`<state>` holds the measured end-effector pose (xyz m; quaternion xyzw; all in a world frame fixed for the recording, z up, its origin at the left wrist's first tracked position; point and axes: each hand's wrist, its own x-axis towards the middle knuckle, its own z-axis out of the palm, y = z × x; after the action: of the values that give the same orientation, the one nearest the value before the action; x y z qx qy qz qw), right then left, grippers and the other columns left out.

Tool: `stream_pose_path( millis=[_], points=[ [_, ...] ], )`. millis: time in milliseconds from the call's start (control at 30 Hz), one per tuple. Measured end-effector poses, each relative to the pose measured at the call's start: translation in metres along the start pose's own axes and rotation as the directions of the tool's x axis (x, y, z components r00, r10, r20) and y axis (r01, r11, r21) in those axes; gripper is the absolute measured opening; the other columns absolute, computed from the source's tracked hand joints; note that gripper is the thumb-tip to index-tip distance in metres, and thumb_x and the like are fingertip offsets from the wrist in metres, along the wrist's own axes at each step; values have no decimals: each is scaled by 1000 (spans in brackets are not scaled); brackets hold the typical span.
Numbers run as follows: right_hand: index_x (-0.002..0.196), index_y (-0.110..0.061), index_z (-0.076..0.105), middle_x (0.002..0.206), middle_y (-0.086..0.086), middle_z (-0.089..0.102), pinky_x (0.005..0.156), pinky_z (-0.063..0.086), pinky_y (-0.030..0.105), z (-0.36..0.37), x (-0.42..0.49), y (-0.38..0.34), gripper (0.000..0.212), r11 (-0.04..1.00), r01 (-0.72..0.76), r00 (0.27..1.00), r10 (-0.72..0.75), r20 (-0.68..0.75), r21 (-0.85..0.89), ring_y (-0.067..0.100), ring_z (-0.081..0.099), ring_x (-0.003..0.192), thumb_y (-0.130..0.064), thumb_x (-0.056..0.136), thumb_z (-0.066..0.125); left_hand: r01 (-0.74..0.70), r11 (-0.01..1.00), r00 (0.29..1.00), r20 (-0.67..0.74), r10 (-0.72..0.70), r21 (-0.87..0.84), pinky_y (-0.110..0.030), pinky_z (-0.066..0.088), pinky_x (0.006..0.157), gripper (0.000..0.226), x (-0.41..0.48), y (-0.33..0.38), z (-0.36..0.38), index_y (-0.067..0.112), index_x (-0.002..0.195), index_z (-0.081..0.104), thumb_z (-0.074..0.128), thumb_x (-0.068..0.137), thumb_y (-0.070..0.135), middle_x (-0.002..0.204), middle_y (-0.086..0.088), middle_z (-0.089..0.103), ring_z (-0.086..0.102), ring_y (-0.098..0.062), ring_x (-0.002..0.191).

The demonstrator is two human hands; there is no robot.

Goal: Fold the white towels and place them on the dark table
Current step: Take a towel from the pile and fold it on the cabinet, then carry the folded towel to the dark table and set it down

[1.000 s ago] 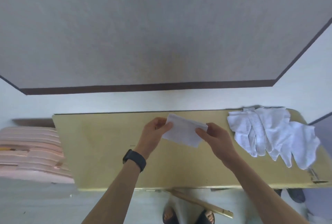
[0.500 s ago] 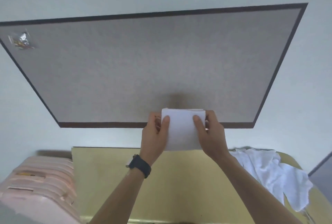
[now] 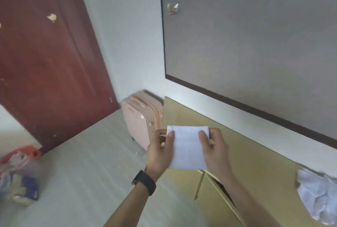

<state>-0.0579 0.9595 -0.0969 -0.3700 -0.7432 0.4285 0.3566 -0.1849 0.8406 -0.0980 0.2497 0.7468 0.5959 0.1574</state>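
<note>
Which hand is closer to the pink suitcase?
Left. The left hand pinches the folded towel on the side toward the pink suitcase; the right hand pinches the opposite side, farther from it.

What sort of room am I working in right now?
Likely a private room in a home or lodging: a pink suitcase stands between a red-brown door and a yellow table, a stuffed plastic bag lies on the floor, and white towels lie heaped on that table.

We hold both forearms out ahead. Our left hand and right hand face each other, each pinching one side of the folded white towel, thumbs in front, fingers curled behind.
</note>
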Motion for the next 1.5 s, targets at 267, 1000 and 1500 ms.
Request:
stream_pose_path(
  millis=[267,1000,1500],
  points=[
    [92,-21,54,76,-6,63,60,39,16,219,-126,-125,17,973,123,870,-201,451,197,2,56,69,-35,96,60,93,996,876,-475,-85,-7,-11,43,58,19,-88,-53,-272,27,93,58,56,96,45,83,10,64,57,1,68],
    [90,-25,57,66,-5,65,57,45,19,661,-566,-384,9,850,100,230,-525,820,517,6,60,63,-29,95,63,293,935,74,-971,-229,-198,-16,43,50,16,-360,-190,-804,34,85,59,60,93,48,75,1,69,57,-6,60],
    [98,-20,58,76,-9,66,64,48,27,916,-692,-512,14,819,79,-1,-569,822,568,1,60,77,-32,95,63,336,902,-183,-958,-221,-272,-15,39,47,12,-356,-260,-1058,29,88,59,60,95,39,68,7,64,50,-1,52]
  ],
)
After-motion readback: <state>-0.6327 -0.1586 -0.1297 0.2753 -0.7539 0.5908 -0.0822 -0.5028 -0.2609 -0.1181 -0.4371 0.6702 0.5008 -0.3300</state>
